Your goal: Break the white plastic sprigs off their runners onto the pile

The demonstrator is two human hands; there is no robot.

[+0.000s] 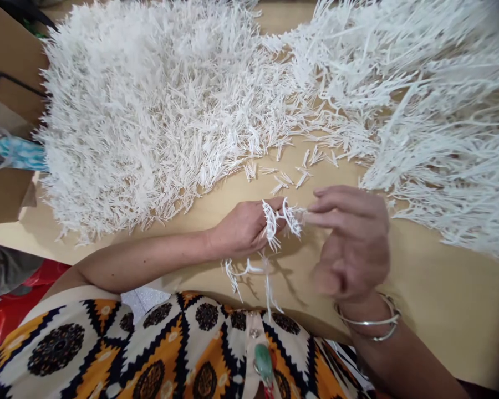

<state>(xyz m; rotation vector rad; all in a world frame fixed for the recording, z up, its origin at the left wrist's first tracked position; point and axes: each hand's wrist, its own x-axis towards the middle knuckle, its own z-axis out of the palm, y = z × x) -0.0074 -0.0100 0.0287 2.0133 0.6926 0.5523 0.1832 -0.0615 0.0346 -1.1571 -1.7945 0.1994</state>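
Observation:
My left hand (245,228) is closed around a white branched plastic sprig (271,226), whose forked, needle-like tips stick out past the fingers. More of its thin strands (251,269) hang below the fist. To the right, my right hand (351,241) is blurred by motion, with a bracelet at the wrist. Its fingers stretch toward the sprig's tips and the thumb stands apart from them. Whether the fingertips touch the sprig is unclear. Several small loose white bits (289,180) lie on the table (453,310) just beyond the hands.
A large heap of short white pieces (149,111) covers the table's far left. Longer white branched strands (449,133) are piled at the right. At the left edge stand a cardboard box (12,61) and a blue-and-white item (20,152). Something red (8,318) shows below the table.

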